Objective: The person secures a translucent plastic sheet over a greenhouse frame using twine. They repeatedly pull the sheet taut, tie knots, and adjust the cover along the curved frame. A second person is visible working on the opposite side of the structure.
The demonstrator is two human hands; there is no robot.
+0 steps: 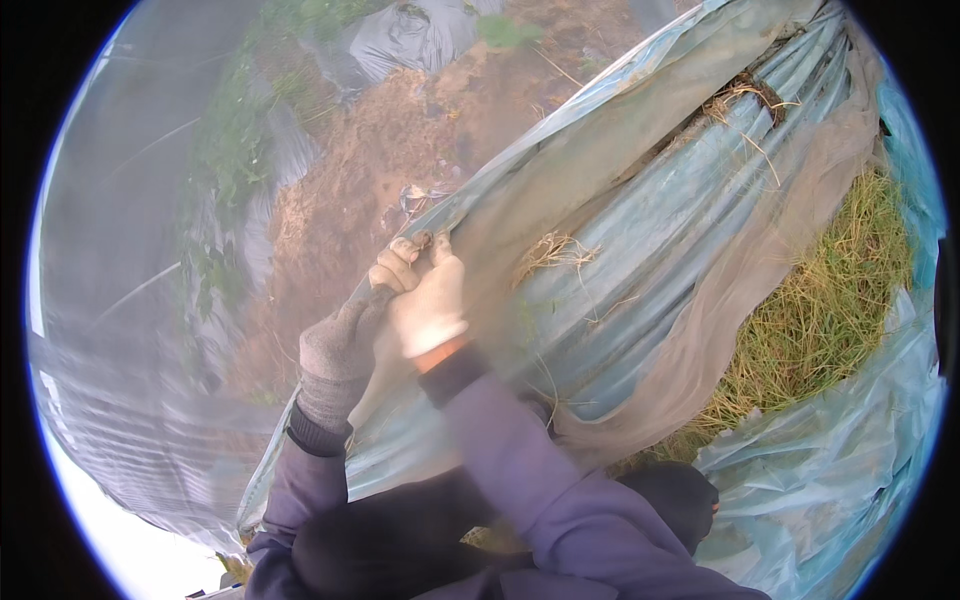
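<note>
My left hand (337, 341), in a grey knit glove, is closed at the edge of a blue-tinted plastic film (630, 217). Just beyond it, my right hand (427, 289) in a cream glove pinches the same edge, fingers curled and thumb on top. The two hands touch, and the left fingertips are partly hidden behind the right hand. From the hands, the film's edge runs up to the upper right along a fine mesh net (150, 225). A brownish mesh strip (697, 337) lies over the film's lower side.
Through the net show bare soil (352, 165), leafy plants (232, 142) and silvery mulch film (412, 37). Dry roots (559, 255) and a clump of straw (765, 97) lie on the film. Grass (817, 307) grows at right, beside crumpled clear-blue plastic (817, 487). My bent knee (667, 495) is below.
</note>
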